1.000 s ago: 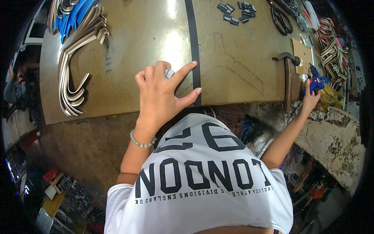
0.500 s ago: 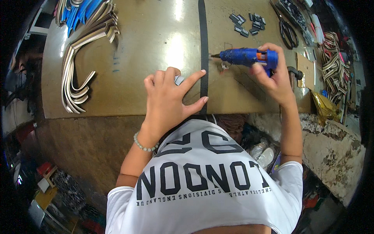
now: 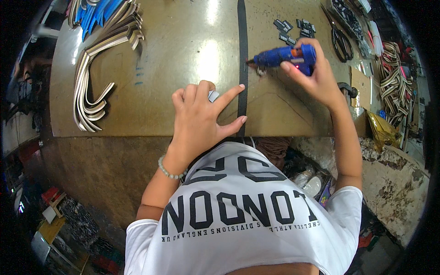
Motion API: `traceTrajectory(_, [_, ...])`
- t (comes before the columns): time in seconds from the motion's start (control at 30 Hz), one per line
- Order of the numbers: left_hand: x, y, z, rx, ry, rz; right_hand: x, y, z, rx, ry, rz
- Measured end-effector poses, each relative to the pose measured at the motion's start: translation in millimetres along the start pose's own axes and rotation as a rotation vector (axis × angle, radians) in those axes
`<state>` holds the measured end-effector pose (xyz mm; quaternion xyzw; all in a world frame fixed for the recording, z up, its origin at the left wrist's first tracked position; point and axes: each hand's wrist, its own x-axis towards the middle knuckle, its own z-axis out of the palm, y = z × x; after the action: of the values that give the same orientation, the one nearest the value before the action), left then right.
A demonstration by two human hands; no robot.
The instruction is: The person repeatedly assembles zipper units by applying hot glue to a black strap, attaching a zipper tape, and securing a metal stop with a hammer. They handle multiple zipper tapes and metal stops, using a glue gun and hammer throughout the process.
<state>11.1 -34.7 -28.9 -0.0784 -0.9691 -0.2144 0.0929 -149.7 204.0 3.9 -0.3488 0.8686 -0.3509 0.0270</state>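
A black webbing strap point(image 3: 243, 36) runs across the table from the far edge to the near edge. My left hand point(image 3: 196, 105) presses its stretched index finger and thumb on the strap, while its other fingers curl around a small pale flat piece point(image 3: 213, 96), mostly hidden. In my right hand point(image 3: 318, 80) is a blue hot glue gun point(image 3: 275, 57), gripped by its handle. Its dark nozzle points left, at the strap's right edge beyond my left index fingertip; whether it touches cannot be told. Several small black labels point(image 3: 306, 28) lie loose to the far right of the strap.
Bent beige and brown strips point(image 3: 85, 98) and blue strips point(image 3: 91, 18) lie at the left. Black scissors point(image 3: 341, 43), a clamp point(image 3: 348, 89), a cardboard piece point(image 3: 360, 87) and a heap of striped straps point(image 3: 395, 82) are at the right. The table's near edge lies by my body.
My right hand has brought the glue gun slightly left and farther from me, so its nozzle is now at the strap. My left hand keeps its place on the strap.
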Motion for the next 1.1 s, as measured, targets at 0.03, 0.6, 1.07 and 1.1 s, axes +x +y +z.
traceTrajectory(0.03, [-0.1, 0.0, 0.5, -0.001, 0.0, 0.001, 6.0, 2.5, 0.3, -0.012, 0.017, -0.034])
traceTrajectory(0.6, [8.5, -94.9, -67.4, -0.472, 0.85, -0.41, -164.2, 135.3, -94.6, -0.513, 0.856, 0.796])
traceTrajectory(1.07, [23.9, -185.1, -144.4, 0.195, 0.476, -0.624, -148.8, -12.2, -84.8, -0.195, 0.445, 0.671])
traceTrajectory(1.1, [25.2, -163.4, -156.2, 0.073, 0.504, -0.59, -138.3, -17.0, -82.1, -0.122, 0.461, 0.65])
